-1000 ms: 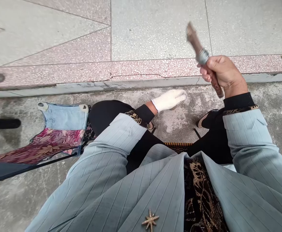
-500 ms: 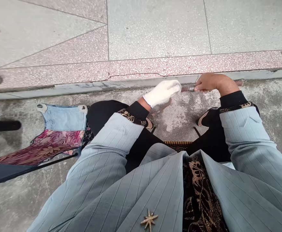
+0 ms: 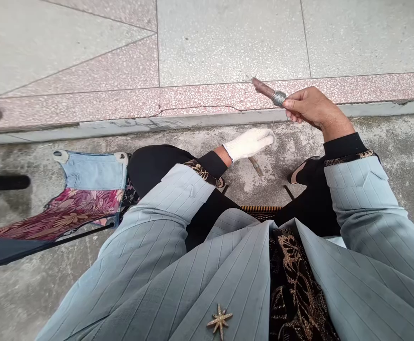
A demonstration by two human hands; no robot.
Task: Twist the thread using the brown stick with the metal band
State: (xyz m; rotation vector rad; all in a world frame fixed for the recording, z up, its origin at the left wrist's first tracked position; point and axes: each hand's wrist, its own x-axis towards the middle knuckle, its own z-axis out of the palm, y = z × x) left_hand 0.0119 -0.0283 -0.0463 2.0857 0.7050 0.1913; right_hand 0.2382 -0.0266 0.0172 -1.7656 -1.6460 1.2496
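Wooden handle with metal collar (image 3: 264,87) pinched in bare right hand (image 3: 311,108); white-gloved left hand (image 3: 249,144) low over concrete floor (image 3: 388,137).

Step in hand: handle held up in the air, tip angled away over pink terrazzo kerb (image 3: 200,97), touching neither kerb nor floor. Right grip: thumb and curled fingers pressed around handle just behind collar. Left grip: gloved fingers bunched and pressed together; anything inside them cannot be told. Possible fine thread (image 3: 273,127) between gloved fingertips and right hand, too faint to confirm. Hands apart, not touching. Short brown peg (image 3: 256,166) lying on concrete just below left hand. Denim-and-floral cloth (image 3: 93,173) off to the left, beyond left knee.
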